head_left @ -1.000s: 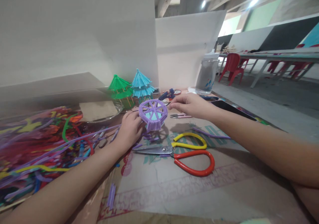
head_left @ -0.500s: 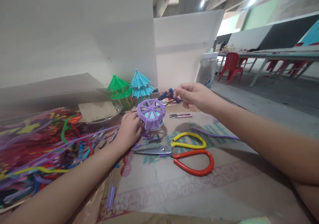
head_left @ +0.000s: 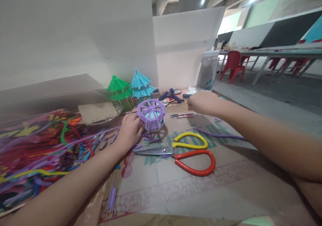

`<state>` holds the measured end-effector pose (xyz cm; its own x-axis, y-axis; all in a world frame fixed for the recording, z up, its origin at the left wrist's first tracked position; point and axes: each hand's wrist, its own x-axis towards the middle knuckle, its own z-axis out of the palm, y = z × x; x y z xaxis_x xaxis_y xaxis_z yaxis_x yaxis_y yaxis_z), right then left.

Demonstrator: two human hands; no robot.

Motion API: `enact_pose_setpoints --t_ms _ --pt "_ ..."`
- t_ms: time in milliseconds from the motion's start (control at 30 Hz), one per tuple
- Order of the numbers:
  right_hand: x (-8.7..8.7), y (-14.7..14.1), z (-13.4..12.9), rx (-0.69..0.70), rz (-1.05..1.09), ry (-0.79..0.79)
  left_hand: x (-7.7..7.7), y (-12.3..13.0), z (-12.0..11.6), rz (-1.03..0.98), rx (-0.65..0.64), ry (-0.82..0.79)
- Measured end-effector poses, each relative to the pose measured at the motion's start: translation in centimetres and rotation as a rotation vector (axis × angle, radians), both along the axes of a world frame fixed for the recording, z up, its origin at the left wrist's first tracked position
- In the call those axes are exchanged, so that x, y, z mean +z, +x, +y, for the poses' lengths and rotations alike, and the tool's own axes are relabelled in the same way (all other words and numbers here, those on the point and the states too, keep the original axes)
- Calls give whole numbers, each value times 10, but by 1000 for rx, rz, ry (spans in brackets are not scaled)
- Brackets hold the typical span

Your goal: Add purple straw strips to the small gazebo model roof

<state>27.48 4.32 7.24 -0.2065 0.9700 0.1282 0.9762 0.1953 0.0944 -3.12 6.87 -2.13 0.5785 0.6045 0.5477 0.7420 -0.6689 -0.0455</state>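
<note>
My left hand [head_left: 130, 128] grips the side of a small purple pipe-cleaner pavilion model [head_left: 151, 113] with a spoked round top and a fringe of short strips at its front. My right hand [head_left: 205, 103] is over the back right of the cardboard, its fingers curled under; whatever they hold, if anything, is hidden. Just left of it lies a blue glue gun [head_left: 171, 96]. Small pink-handled thread snips [head_left: 182, 115] rest below. Large scissors [head_left: 176, 152] with yellow and red handles lie partly spread in front of the model. Purple offcuts [head_left: 152, 140] are scattered beside it.
Behind the model stand green [head_left: 119, 88] and blue [head_left: 142, 83] roofed pavilions. Coloured pipe cleaners [head_left: 45, 145] heap up on the left. A clear bottle [head_left: 208, 70] stands at the back right, and one purple pipe cleaner [head_left: 218, 135] lies on the cardboard [head_left: 188, 192].
My right hand has moved right and slightly down, away from the glue gun, and its fingers have turned downward. My left hand stays on the purple model.
</note>
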Motion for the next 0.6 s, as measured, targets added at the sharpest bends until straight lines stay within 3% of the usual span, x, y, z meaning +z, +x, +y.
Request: enact_pose_setpoints --t_ms 167,267,600 --pt "11 -18 -12 206 345 -127 0 -1 -1 2 -6 4" --pt "8 -36 -24 313 562 -206 2 0 -3 12 -5 33" --pt "-17 -52 -27 222 796 -350 4 1 -9 40 15 70"
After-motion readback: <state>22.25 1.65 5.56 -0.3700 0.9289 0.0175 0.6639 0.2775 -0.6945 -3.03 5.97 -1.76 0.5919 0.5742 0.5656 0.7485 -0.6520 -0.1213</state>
